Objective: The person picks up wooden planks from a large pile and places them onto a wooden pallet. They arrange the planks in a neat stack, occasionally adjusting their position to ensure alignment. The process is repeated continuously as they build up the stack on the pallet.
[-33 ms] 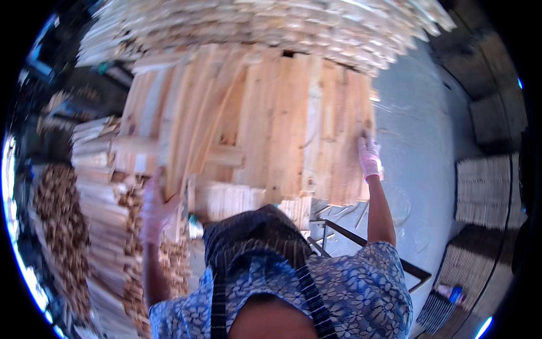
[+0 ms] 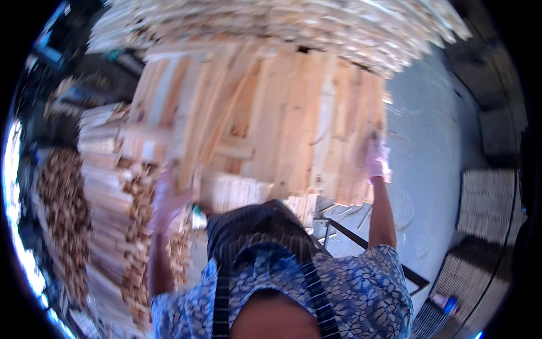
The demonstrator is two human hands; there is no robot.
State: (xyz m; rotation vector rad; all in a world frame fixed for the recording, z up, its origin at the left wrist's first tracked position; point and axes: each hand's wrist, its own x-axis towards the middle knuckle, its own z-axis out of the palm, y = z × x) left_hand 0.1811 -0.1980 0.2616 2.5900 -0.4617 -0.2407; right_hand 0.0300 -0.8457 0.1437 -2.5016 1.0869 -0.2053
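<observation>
Low in the frame sits a flowered blue shirt (image 2: 350, 288) under a dark striped apron (image 2: 254, 226). Above it, both gloved hands grip a big bundle of pale wooden boards (image 2: 265, 124) filling the centre: left hand (image 2: 168, 198) closed round its lower left edge, right hand (image 2: 377, 159) clasping the right edge. Beyond, along the top, lies stacked lumber (image 2: 282, 22).
</observation>
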